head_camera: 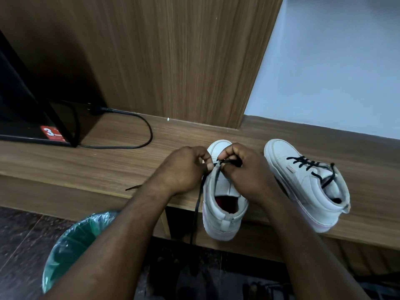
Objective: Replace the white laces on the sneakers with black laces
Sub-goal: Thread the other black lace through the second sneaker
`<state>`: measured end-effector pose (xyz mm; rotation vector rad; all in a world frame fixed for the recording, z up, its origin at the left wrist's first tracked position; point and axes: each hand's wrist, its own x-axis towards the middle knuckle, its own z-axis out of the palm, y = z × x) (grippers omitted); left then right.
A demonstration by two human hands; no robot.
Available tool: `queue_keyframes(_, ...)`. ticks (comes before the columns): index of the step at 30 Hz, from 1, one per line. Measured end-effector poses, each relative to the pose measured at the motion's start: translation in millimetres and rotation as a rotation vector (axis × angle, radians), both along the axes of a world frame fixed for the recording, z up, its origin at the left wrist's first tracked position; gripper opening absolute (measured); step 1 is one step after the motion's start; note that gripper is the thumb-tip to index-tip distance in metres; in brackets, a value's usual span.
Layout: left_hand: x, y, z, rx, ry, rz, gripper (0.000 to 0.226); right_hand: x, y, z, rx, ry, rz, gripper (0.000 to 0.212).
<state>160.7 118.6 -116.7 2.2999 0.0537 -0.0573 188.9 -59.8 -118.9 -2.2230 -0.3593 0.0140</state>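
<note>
Two white high-top sneakers stand on a wooden shelf (108, 165). The left sneaker (223, 204) has its heel over the shelf's front edge and its toe pointing away. A black lace (198, 204) runs from its front eyelets and hangs down past the edge; its other end lies on the shelf by my left wrist. My left hand (186, 167) and my right hand (244, 169) both pinch this lace over the front eyelets. The right sneaker (303, 182) is threaded with black laces. No white laces are visible.
A black monitor (23, 109) with a red sticker stands at the left, with a black power cable (134, 131) looping over the shelf. A wood panel (173, 61) rises behind. A green bin lined with clear plastic (73, 245) stands on the dark floor below left.
</note>
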Motion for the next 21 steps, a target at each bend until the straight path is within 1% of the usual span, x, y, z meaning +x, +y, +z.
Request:
queue_keyframes(3,3.5,-3.6,-1.3,0.002,-0.001,0.000,0.010,0.5,-0.5,-0.5,0.000,0.004,0.011,0.025)
queue_keyframes(4,4.1,-2.2,-1.4,0.039,0.013,-0.006,0.012,0.7,-0.5,-0.9,0.002,0.010,0.014,0.025)
queue_keyframes(5,5.5,-0.1,-1.7,0.106,0.040,-0.014,0.016,0.8,-1.0,-1.4,0.005,0.020,0.015,0.024)
queue_keyframes(7,9.6,6.4,-4.9,0.367,0.146,-0.035,0.012,0.9,-3.1,-2.6,0.016,0.042,0.014,0.023)
queue_keyframes(8,11.2,9.7,-6.8,0.502,0.223,-0.033,0.014,0.7,-4.5,-3.0,0.023,0.047,0.013,0.023)
queue_keyframes(9,10.7,13.2,-9.9,0.609,0.306,-0.021,0.023,0.6,-5.5,-3.2,0.030,0.047,0.013,0.023)
queue_keyframes(10,9.1,15.8,-12.2,0.668,0.388,-0.014,0.030,0.4,-6.6,-3.1,0.034,0.045,0.013,0.023)
queue_keyframes(11,7.9,18.3,-13.9,0.686,0.423,-0.003,0.032,0.6,-6.9,-2.8,0.039,0.042,0.012,0.023)
queue_keyframes(12,6.4,20.3,-12.5,0.670,0.418,0.014,0.031,0.7,-6.2,-2.2,0.044,0.041,0.013,0.023)
queue_keyframes(13,5.9,21.3,-10.2,0.616,0.372,0.034,0.024,0.8,-5.4,-1.7,0.050,0.042,0.015,0.023)
queue_keyframes(15,6.4,21.8,-5.8,0.401,0.197,0.073,0.007,1.1,-3.7,-1.0,0.055,0.041,0.016,0.023)
queue_keyframes(17,2.4,15.3,1.5,0.121,0.058,0.071,0.012,1.3,-3.2,-0.5,0.046,0.039,0.020,0.024)
queue_keyframes(18,1.1,11.2,4.3,0.029,0.034,0.056,0.013,1.2,-3.3,-0.3,0.045,0.040,0.023,0.025)
queue_keyframes(19,-0.4,6.8,6.6,-0.009,0.032,0.035,0.014,1.4,-3.6,-0.2,0.049,0.040,0.024,0.026)
queue_keyframes(21,-0.4,0.1,6.1,0.005,0.064,-0.001,0.014,1.4,-3.9,-0.4,0.059,0.036,0.018,0.028)
